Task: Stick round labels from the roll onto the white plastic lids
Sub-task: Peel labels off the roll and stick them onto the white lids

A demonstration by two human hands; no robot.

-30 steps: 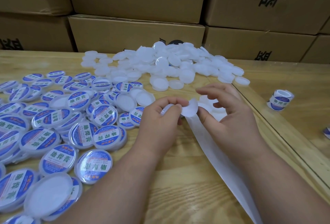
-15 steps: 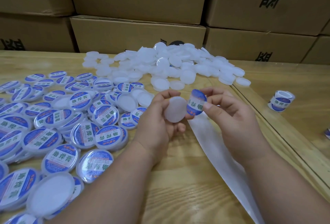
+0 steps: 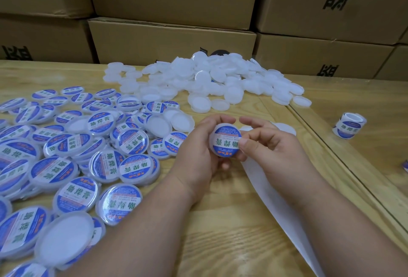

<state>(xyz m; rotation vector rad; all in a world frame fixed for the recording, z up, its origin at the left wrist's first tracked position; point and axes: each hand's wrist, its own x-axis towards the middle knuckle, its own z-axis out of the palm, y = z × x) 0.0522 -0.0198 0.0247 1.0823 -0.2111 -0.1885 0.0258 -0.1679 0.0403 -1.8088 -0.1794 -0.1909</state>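
Note:
My left hand (image 3: 197, 155) grips a white plastic lid (image 3: 225, 141) by its rim, face toward me. A round blue and white label lies flat on that lid. My right hand (image 3: 271, 144) presses its thumb on the label's right edge, fingers curled just behind the lid. A white strip of label backing (image 3: 271, 201) trails from under my right hand toward the lower right. A heap of bare white lids (image 3: 212, 82) lies beyond my hands. Several labelled lids (image 3: 106, 162) are spread to the left. A label roll (image 3: 350, 125) stands at the far right.
Stacked cardboard boxes (image 3: 172, 42) wall off the back of the wooden table (image 3: 220, 232). A raised wooden edge with a glass-topped section (image 3: 375, 166) runs diagonally on the right. A small blue scrap (image 3: 405, 165) lies at the right border.
My right hand peeled a label off the backing strip, carried it to the bare lid in my left hand, and now the label sits on the lid under my right thumb.

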